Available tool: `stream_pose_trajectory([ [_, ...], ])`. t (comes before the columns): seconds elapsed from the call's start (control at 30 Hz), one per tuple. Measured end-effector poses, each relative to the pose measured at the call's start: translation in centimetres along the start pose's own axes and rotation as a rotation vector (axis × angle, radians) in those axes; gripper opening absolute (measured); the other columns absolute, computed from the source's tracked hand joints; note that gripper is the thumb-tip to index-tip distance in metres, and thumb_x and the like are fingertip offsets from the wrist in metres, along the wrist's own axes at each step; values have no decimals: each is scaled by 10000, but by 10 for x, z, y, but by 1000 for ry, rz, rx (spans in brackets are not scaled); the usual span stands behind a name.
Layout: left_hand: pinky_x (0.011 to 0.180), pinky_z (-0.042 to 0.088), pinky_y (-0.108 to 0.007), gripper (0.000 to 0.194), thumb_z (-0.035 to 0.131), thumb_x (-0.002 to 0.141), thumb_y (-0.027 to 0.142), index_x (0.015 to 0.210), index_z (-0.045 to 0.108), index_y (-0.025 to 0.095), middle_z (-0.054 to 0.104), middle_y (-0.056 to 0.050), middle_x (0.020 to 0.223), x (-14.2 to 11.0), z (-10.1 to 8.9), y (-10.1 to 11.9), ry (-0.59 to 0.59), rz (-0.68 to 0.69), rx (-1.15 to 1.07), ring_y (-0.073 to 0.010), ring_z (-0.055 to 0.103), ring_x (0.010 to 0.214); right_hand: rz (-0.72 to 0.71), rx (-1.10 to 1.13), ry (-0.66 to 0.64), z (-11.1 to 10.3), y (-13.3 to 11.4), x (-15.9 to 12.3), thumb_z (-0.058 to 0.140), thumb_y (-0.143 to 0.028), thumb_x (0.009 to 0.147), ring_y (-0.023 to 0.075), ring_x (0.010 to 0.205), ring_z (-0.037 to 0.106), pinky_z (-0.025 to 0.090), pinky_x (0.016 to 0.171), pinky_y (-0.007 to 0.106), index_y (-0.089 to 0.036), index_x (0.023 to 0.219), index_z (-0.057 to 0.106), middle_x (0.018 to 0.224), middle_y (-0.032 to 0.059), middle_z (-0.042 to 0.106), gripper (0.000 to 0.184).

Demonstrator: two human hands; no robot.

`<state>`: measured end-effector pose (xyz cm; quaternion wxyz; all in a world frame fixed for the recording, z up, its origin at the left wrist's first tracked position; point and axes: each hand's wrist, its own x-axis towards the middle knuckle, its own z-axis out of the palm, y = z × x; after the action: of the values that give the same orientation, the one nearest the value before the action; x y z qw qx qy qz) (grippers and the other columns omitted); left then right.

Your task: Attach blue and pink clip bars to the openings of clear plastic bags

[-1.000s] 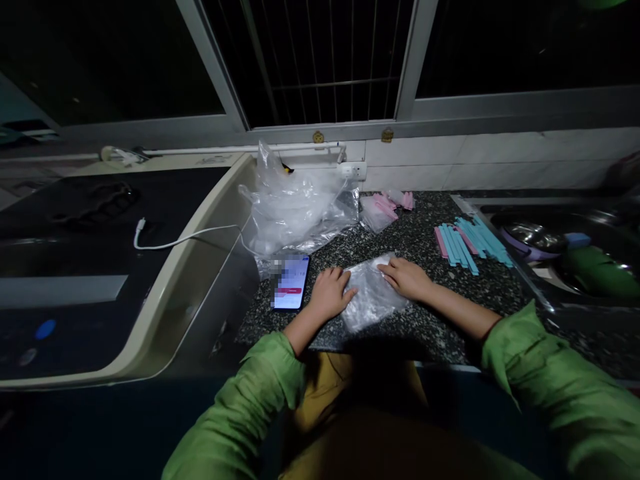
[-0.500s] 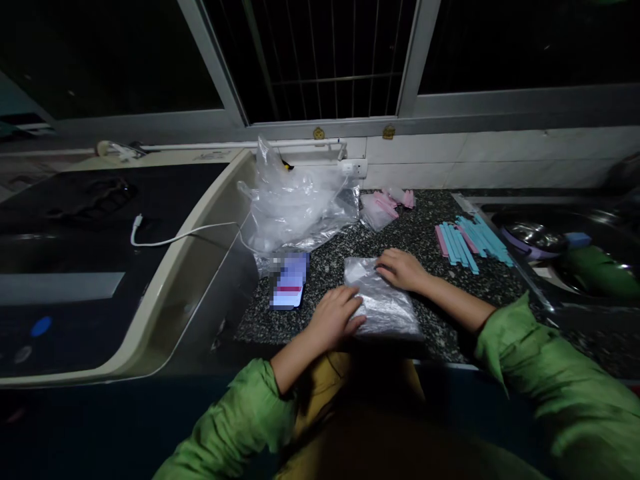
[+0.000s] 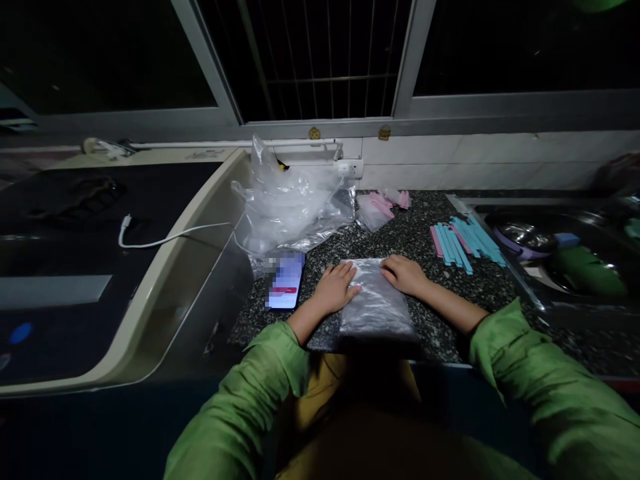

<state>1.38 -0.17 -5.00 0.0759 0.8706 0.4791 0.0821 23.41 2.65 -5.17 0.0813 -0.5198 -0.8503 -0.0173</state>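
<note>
A flat stack of clear plastic bags (image 3: 376, 303) lies on the dark speckled counter (image 3: 430, 253) near its front edge. My left hand (image 3: 336, 287) rests on the stack's left edge, fingers flat and pointing right. My right hand (image 3: 404, 273) lies on the stack's far right corner, fingers stretched leftward. Both hands press on the plastic without gripping it.
A lit phone (image 3: 286, 283) lies left of my left hand. Behind it sits a crumpled clear plastic bag (image 3: 290, 200). Blue and pink strips (image 3: 460, 240) lie at the right, a sink (image 3: 550, 247) with dishes beyond. A white cable (image 3: 175, 235) crosses the dark appliance top at left.
My left hand moved from the stack's near left corner up to its left edge. The stack now lies squarer to the counter edge. My right hand stayed on the far corner.
</note>
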Motion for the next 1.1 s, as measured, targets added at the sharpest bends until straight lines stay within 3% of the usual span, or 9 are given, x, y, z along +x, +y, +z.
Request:
stream_pose_trajectory([
  [0.13,1098,207,-444,536,370,876,433,1330,387,149,297,-102,1457,-14,4,-8,-10,35,-57,-237,254,1348,-110,47,65,1,11,-15,436,-270,866,177,901,557,435,770,273,-153,1009,608,932,85,624,253],
  [0.33,1098,213,-442,606,521,780,341,1344,361,187,322,-80,1449,-69,1,-14,-152,335,-143,-230,273,1339,-455,81,113,-8,19,-69,375,-181,878,151,823,552,440,681,262,-194,972,624,897,70,623,267],
  [0.47,1095,201,-468,796,627,663,424,1359,324,185,286,-104,1463,-92,0,-14,-181,378,-170,-276,272,1332,-564,-40,100,-18,10,-89,339,-159,896,155,805,537,424,662,275,-183,1068,590,938,75,625,305],
  [0.6,1074,228,-466,747,609,676,365,1346,336,180,331,-118,1433,-98,0,-11,-141,399,-177,-284,303,1300,-685,-193,123,-22,3,-88,318,-142,910,152,728,505,378,613,281,-174,1080,582,889,68,631,316],
  [0.73,981,337,-434,621,567,673,221,1279,435,199,502,-100,1260,-94,1,-6,-75,361,-213,-262,432,1156,-698,-195,138,-18,-2,-80,337,-154,911,153,722,499,362,606,281,-171,1011,604,839,66,627,285],
  [0.9,879,400,-374,400,441,723,89,1073,605,191,612,-75,1059,-87,3,-6,22,310,-341,-208,520,997,-603,20,158,-13,-1,-79,402,-181,890,143,750,523,404,645,267,-170,1003,602,852,70,620,230],
  [1.1,860,414,-347,285,400,833,158,1011,621,181,661,-68,992,-80,6,-8,137,217,-575,-178,562,942,-426,214,111,-9,-2,-76,463,-237,845,168,870,551,451,705,285,-181,1075,587,936,85,611,268],
])
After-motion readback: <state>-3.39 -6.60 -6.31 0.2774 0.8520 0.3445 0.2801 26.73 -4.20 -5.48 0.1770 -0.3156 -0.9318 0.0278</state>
